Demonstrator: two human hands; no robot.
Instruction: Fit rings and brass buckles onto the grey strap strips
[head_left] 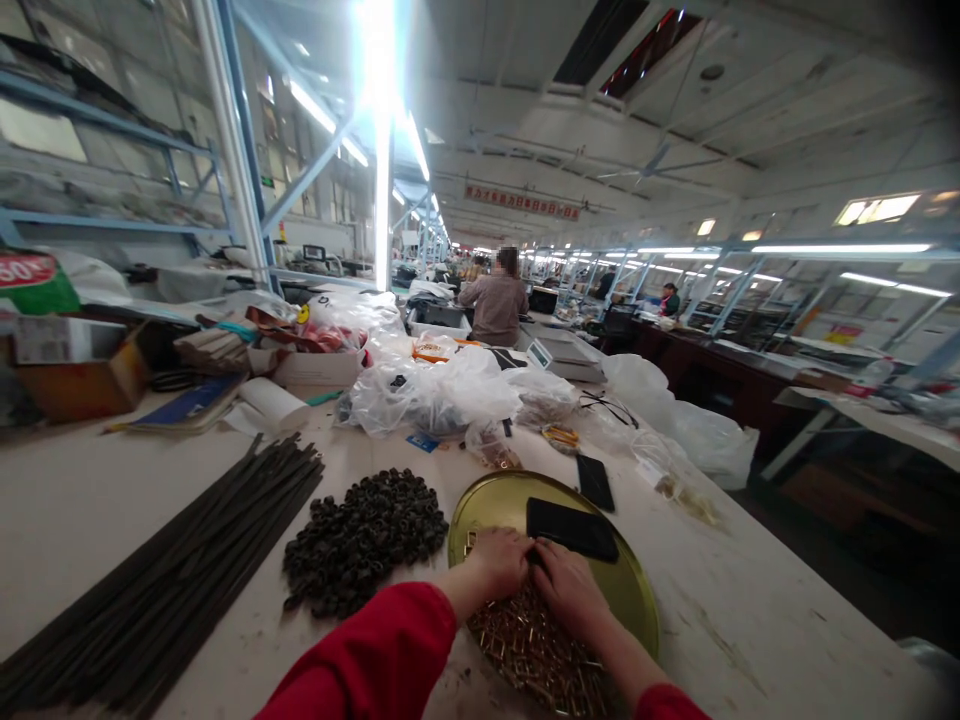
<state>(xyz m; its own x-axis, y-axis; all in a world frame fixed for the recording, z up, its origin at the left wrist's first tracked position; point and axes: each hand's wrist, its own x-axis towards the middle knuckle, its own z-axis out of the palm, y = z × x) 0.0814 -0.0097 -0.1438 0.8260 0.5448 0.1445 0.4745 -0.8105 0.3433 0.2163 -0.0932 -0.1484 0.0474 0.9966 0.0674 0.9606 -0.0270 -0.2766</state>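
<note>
My left hand (496,562) and my right hand (568,585) meet over a round gold-coloured tray (637,600), fingertips pressed together. Both are closed, with a small dark patch between them; what they pinch is too small to make out. Beneath the hands, many small gold metal buckle frames (536,650) are heaped in the tray. A black phone-like slab (574,530) lies in the tray just beyond my right hand. Left of the tray is a pile of small dark loops (367,540), and farther left lies a bundle of long dark strips (172,580).
A second black phone-like slab (595,483) lies beside the tray. Clear plastic bags (450,385) crowd the table's far side. Boxes (82,370) and a blue notebook (184,403) sit at the left. A person (498,300) is farther off. The table edge (817,595) runs along the right.
</note>
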